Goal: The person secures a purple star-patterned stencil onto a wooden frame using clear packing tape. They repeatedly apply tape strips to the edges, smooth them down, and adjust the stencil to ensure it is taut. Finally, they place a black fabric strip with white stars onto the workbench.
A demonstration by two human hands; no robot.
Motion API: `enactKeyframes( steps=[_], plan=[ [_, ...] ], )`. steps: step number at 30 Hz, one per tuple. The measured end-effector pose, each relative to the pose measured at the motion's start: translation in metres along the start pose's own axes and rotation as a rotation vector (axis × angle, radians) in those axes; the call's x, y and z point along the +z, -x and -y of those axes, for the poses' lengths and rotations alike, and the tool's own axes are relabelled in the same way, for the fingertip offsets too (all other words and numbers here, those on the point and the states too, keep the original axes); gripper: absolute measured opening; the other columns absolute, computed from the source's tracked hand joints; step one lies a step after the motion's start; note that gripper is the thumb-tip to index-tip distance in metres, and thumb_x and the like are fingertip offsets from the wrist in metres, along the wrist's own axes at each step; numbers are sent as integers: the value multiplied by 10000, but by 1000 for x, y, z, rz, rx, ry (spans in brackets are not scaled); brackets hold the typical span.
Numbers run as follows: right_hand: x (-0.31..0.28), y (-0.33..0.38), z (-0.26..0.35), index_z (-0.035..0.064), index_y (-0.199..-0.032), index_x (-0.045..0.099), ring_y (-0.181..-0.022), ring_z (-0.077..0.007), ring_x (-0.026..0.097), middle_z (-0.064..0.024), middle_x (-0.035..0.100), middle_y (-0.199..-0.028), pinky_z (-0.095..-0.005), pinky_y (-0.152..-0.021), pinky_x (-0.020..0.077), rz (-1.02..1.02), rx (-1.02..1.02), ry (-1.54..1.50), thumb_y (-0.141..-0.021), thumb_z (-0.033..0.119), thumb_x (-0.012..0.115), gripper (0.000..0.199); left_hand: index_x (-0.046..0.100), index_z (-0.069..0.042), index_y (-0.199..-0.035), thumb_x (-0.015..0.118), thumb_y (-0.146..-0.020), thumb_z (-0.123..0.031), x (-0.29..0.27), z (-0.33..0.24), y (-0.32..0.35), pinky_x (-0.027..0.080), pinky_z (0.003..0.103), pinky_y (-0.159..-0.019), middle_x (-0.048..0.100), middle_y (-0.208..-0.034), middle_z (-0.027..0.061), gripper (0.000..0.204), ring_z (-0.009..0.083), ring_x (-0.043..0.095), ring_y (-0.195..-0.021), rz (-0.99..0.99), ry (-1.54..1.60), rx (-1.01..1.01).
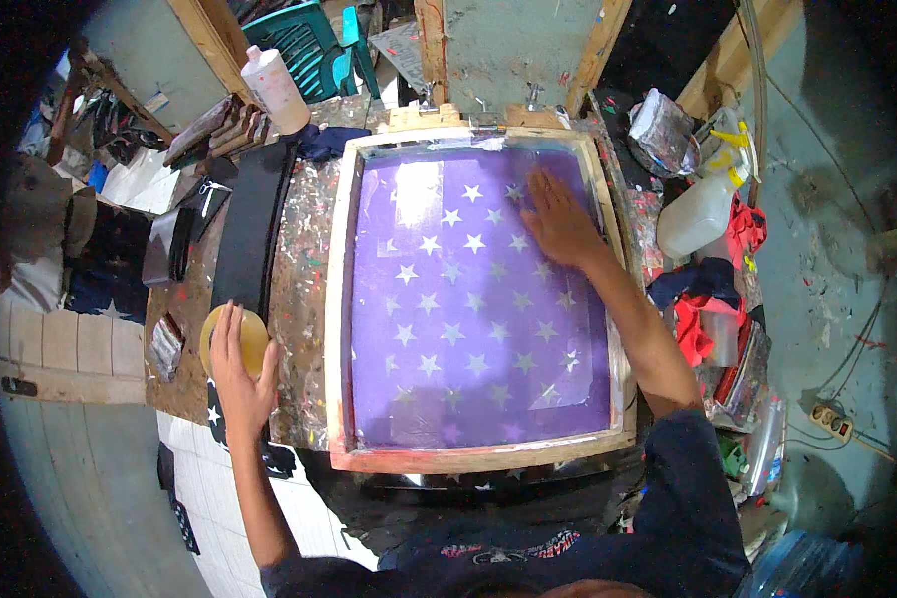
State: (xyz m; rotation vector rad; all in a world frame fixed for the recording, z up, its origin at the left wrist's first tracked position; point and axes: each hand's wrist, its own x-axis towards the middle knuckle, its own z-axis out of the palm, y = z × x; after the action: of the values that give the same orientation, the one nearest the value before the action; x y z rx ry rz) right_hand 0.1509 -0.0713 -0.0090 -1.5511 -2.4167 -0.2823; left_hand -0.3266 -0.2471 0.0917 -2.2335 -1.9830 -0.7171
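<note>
A wood-framed silk screen (pixel 480 458) lies flat before me, its purple mesh (pixel 473 289) covered with rows of pale stars. My right hand (pixel 560 221) rests flat near the mesh's upper right, fingers stretched out. Left of the frame, my left hand (pixel 239 369) lies over a round yellowish disc (pixel 254 337) that looks like a roll of tape; its fingers are extended and the thumb is apart. The hand hides part of the disc. Shiny clear strips (pixel 419 194) cover the mesh's upper left, and another clear patch shows at its lower right.
Metal hinge clamps (pixel 483 121) hold the frame's far edge. Left stand a long black board (pixel 252 229), dark stacked pieces (pixel 167 246) and a stained white bottle (pixel 276 90). On the right are a spray bottle (pixel 700 211), red cloth (pixel 694 331) and a power strip (pixel 831 422).
</note>
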Motion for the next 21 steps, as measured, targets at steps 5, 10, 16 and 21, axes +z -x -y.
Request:
enactKeyframes(
  steps=[5, 10, 16, 21],
  plan=[
    [22, -13, -24, -12, -1509, 305, -1468, -325, 288, -209, 307, -1573, -484, -1198, 226, 223, -59, 166, -1037, 390, 368, 623, 396, 13, -1458, 688, -890, -252, 4, 34, 46, 260, 469, -1170, 409, -1500, 219, 691, 390, 370, -1396, 34, -32, -143],
    [-2, -29, -18, 11, -1513, 307, -1466, -319, 297, -174, 343, -1565, -537, -1178, 232, 437, 17, 221, -1016, 414, 422, 650, 485, 45, -1332, 711, -861, -287, 17, 52, 57, 311, 493, -1126, 535, -1331, 246, 619, 421, 459, -1282, -16, -92, -62],
    [-32, -94, 71, 24, -1296, 565, -1271, -359, 511, -184, 582, -1339, -505, -1068, 380, 149, -125, 6, -923, 304, 591, 467, 533, 39, -1225, 698, -869, -249, 26, 66, 52, 335, 500, -1097, 573, -1156, 217, 487, 400, 507, -1163, -90, -99, -27],
    [-17, -101, 254, 27, -1287, 576, -1241, -360, 525, -196, 594, -1293, -437, -1081, 389, 90, -478, -728, -814, 224, 684, 524, 544, 23, -1192, 712, -839, -186, 23, 68, 54, 340, 487, -1081, 572, -1094, 200, 443, 384, 515, -1113, -43, -57, -33]
  ],
)
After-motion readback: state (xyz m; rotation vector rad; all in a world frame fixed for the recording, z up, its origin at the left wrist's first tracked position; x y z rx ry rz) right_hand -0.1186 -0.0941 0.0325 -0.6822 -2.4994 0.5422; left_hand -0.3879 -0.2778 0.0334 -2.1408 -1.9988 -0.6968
